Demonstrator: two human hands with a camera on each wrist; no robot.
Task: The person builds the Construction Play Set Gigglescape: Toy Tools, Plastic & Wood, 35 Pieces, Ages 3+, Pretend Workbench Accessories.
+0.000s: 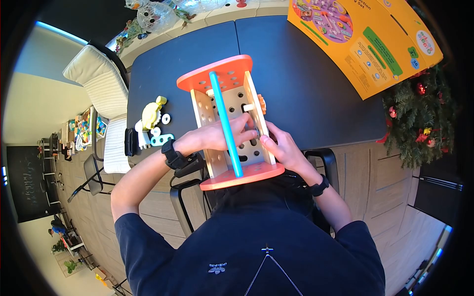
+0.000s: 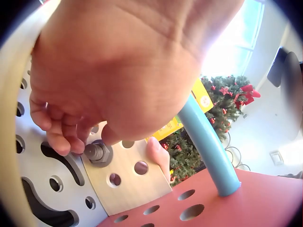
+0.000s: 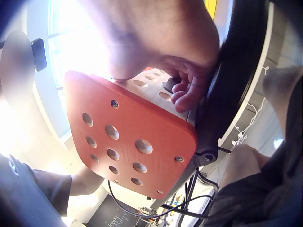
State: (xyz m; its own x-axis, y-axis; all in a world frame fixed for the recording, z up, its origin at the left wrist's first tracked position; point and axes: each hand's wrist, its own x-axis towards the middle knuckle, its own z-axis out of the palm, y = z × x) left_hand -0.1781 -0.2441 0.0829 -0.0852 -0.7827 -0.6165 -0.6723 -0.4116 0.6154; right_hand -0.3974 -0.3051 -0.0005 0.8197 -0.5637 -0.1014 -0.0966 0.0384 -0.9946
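A wooden toy toolbox [image 1: 247, 173] with red end panels and a blue rod handle [image 1: 224, 118] sits at the table's near edge. My left hand [image 1: 210, 135] reaches under the rod into the box. In the left wrist view its thumb and fingertips are at a grey hex nut [image 2: 100, 153] on a threaded bolt [image 2: 93, 151], which comes through the wooden side panel [image 2: 128, 182]. From outside, my right hand [image 1: 285, 149] is on that same panel, its curled fingers around the dark bolt head [image 3: 171, 85]. An orange toothed piece [image 1: 261, 104] sits further along this side.
Left on the dark table [image 1: 182, 54] lie a yellow toy piece [image 1: 150, 116], a white ring [image 1: 166, 119] and a teal strip with holes [image 1: 162, 140]. A yellow product box [image 1: 365, 49] stands at the right, beside a decorated tree [image 1: 419, 118]. White chairs [image 1: 111, 98] stand left.
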